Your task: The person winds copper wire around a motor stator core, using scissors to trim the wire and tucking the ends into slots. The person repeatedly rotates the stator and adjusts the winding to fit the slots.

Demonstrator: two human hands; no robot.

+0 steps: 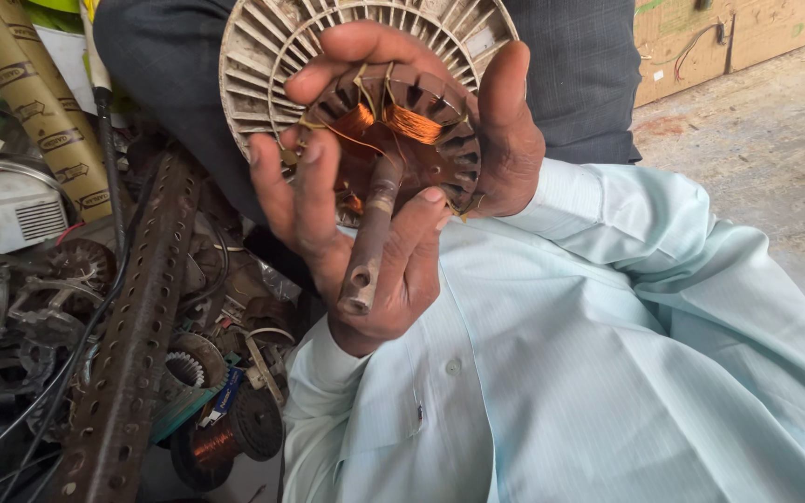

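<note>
Concrete floor (775,149) runs off to the right, bare and roomy; a scrap heap of motor parts crowds the left side. Both hands hold a fan motor stator (393,140) up at chest height, backed by a pale slotted round cover (263,56). Left hand (328,233) cups it from below, fingers curled round the lower rim, palm under the steel shaft (370,237) that points down toward the camera. Right hand (505,130) is clamped over the top and right edge, thumb across the slots. Copper winding (412,121) fills only some slots, and loose wire ends trail at the rim.

Judgement: good handling means gripping the rim, not the bare copper, so strands don't kink or snag under fingertips. Free room lies to the right. Perforated angle iron (137,326), cardboard tubes (39,102) and another wound coil (216,442) box in the left, near the left forearm.
</note>
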